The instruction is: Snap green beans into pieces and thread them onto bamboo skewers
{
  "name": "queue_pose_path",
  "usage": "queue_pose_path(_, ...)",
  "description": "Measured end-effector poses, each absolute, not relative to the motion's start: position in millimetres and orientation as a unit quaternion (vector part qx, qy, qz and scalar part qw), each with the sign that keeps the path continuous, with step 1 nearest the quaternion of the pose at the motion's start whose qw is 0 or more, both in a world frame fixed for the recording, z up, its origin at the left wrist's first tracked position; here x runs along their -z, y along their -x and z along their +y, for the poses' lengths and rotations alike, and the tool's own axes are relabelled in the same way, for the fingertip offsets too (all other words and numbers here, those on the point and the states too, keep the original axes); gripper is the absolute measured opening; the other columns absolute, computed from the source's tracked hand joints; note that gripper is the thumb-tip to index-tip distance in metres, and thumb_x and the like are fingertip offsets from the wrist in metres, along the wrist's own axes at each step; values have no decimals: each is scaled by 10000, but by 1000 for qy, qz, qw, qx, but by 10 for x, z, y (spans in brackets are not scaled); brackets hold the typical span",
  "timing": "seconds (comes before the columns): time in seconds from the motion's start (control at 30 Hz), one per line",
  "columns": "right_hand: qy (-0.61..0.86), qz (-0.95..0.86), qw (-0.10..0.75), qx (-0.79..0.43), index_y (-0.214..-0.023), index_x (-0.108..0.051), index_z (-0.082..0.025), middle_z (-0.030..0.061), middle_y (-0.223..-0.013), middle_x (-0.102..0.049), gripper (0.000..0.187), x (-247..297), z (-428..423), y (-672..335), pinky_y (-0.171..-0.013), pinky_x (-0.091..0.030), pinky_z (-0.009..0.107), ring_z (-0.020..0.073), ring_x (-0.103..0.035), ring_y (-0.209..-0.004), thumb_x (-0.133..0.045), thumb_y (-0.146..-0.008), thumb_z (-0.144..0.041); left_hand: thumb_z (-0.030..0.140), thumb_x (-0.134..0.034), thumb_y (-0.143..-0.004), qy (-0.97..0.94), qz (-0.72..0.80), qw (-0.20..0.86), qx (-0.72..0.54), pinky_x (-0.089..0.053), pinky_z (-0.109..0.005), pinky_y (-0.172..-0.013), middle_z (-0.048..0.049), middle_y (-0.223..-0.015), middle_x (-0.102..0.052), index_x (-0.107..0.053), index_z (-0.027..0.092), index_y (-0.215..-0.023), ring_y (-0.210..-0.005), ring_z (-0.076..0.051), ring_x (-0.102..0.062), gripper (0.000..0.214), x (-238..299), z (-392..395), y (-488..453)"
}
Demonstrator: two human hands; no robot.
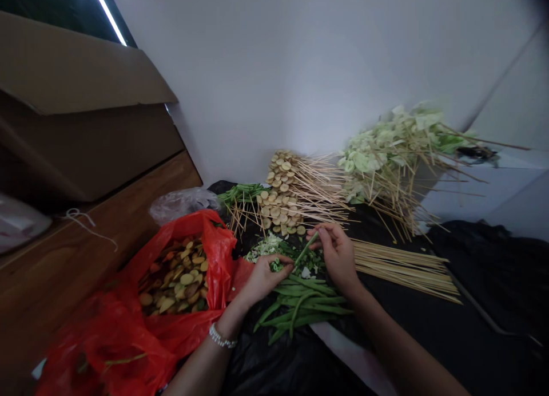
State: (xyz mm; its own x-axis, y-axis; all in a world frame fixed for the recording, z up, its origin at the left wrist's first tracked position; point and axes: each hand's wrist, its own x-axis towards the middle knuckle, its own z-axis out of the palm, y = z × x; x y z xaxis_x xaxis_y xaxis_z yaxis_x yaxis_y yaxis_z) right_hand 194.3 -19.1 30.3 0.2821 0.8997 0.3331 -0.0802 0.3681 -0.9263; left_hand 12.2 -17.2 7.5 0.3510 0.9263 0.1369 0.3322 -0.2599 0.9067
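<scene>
My left hand (262,277) is closed in a pinch on small cut pieces of green bean (277,264), held on what looks like a skewer. My right hand (337,253) pinches a long green bean (307,248) that slants from it down towards the left hand. Under both hands lies a loose pile of whole green beans (302,307) on black sheeting (283,367). A white bead bracelet (221,337) circles my left wrist.
An open red plastic bag (128,339) of sliced yellow-brown pieces sits at left on the wooden surface (55,270). Bare bamboo skewers (403,267) lie at right. Behind are skewered round slices (281,198), skewered beans (240,194), skewered pale leafy greens (386,150), and a cardboard box (81,115).
</scene>
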Motion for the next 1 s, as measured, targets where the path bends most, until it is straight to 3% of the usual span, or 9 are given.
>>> queue_pose_path(0.2,450,-513,662,-309,-957,-573,-203,47,-860,-686,195,-287,-196,-1952,-589,-563,302,174,-669,-736,-492,-932,-378,271,-665,-780,-723,442,378,-372,-499,-285,-764,-56,-806,-749,-720,146,-800,-779,-196,-680,138,-22,-145,-117)
queue_pose_path(0.3,481,-627,609,-70,-1074,-600,-209,83,-1035,-692,184,-299,-239,-1984,-806,-522,392,215,-643,-953,-477,-945,-254,215,-632,-796,-741,442,328,-384,-487,-274,-746,-46,-790,-736,-705,152,-783,-762,-182,-669,97,0,-126,-98)
queue_pose_path(0.37,457,-707,526,120,-1149,-605,-218,81,-1160,-667,254,-296,-275,-1975,-962,-410,445,240,-562,-1129,-502,-925,-159,180,-621,-798,-759,443,287,-382,-476,-270,-747,-37,-792,-727,-698,161,-786,-764,-175,-661,80,13,-119,-81)
queue_pose_path(0.47,383,-794,395,258,-1106,-632,-191,69,-1137,-675,239,-235,-305,-1895,-1021,-307,458,234,-516,-1163,-497,-923,-114,146,-612,-799,-787,436,235,-367,-461,-264,-735,-28,-788,-710,-691,173,-799,-757,-169,-648,83,27,-118,-61)
queue_pose_path(0.6,393,-836,281,260,-914,-659,-156,50,-838,-660,173,-95,-279,-1786,-971,-302,447,210,-534,-953,-489,-923,-125,130,-599,-805,-801,430,204,-364,-454,-252,-694,-25,-749,-683,-680,177,-787,-721,-163,-633,95,30,-128,-57)
queue_pose_path(0.73,413,-848,227,244,-799,-637,-151,41,-725,-582,113,-39,-254,-1788,-753,-336,377,206,-484,-799,-558,-874,-123,151,-586,-825,-804,426,209,-358,-460,-261,-712,-37,-779,-694,-691,179,-819,-756,-173,-639,109,15,-139,-61)
queue_pose_path(0.83,399,-862,230,211,-755,-617,-160,45,-706,-558,128,-54,-254,-1821,-655,-301,342,205,-458,-769,-566,-865,-117,181,-595,-825,-788,423,250,-371,-467,-263,-724,-35,-786,-707,-698,177,-811,-759,-172,-646,104,-20,-135,-56)
queue_pose_path(1.0,406,-859,289,117,-779,-631,-180,39,-705,-556,211,-104,-276,-1848,-704,-348,320,196,-449,-756,-480,-877,-69,281,-658,-785,-712,440,354,-418,-484,-267,-726,-34,-767,-716,-702,160,-762,-739,-172,-640,131,-103,-132,-36)
